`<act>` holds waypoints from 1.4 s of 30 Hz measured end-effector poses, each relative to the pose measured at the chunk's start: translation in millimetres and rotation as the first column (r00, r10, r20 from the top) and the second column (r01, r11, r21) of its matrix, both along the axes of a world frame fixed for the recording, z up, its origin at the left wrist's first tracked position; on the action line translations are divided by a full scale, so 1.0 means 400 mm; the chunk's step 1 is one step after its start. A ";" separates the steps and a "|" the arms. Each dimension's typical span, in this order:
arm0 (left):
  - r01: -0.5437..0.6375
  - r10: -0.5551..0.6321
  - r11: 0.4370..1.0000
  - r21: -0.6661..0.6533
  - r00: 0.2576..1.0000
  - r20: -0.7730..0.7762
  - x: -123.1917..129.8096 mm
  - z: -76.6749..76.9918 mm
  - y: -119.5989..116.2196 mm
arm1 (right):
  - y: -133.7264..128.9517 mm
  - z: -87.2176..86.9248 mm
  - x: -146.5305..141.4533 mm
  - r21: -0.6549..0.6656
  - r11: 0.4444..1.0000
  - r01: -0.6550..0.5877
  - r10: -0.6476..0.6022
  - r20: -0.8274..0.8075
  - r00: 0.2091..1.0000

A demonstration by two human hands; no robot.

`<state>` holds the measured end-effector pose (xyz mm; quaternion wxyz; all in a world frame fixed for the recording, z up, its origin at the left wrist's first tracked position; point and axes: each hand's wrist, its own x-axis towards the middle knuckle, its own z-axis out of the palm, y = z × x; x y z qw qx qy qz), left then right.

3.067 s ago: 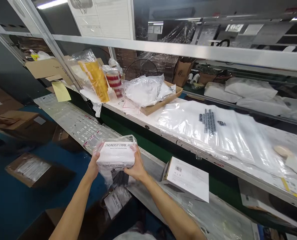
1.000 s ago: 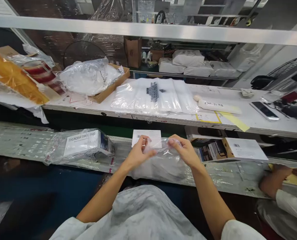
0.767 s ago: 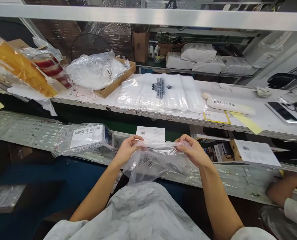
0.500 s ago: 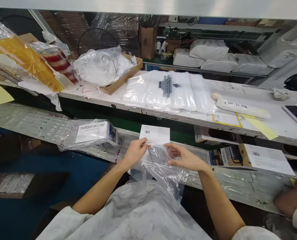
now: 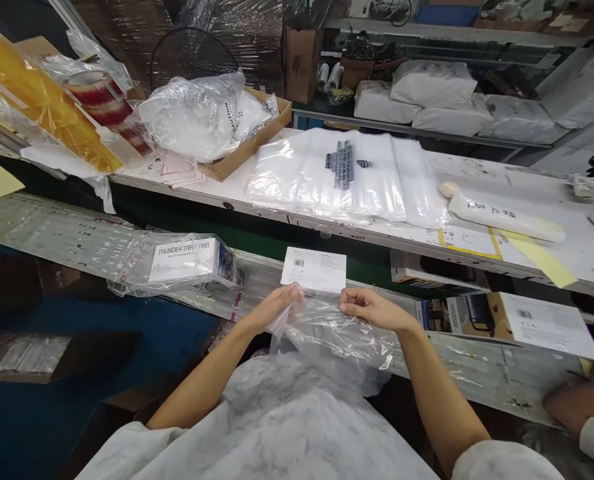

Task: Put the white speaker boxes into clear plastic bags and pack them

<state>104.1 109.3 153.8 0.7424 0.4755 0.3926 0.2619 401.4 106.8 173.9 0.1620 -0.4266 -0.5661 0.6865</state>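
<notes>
Right hand (image 5: 371, 310): half a second ago its fingers were parted beside the bag (image 5: 334, 340); now they are drawn together, thumb to forefinger, seemingly pinching its right edge.
Left hand (image 5: 277, 307): thumb and fingers nearly closed, the bag's left edge apparently between them.
Bag handling: thin plastic likely clings and slips, so even tension, both pinches level and the layers teased apart, should serve best; a hard tug could tear it.
Bag place: upper edge between the two sets of fingertips, the rest crumpled below them.
Box (image 5: 314, 267): just beyond the fingertips, between the hands; whether the bag touches it, I cannot tell.
Wrapped box (image 5: 183, 261): left of the left fingers, well apart.
</notes>
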 end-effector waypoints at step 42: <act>-0.529 0.527 0.847 0.058 0.821 -0.220 0.055 -0.362 0.365 | 0.026 -0.343 -0.092 0.096 0.502 0.860 -0.864 -0.002 0.504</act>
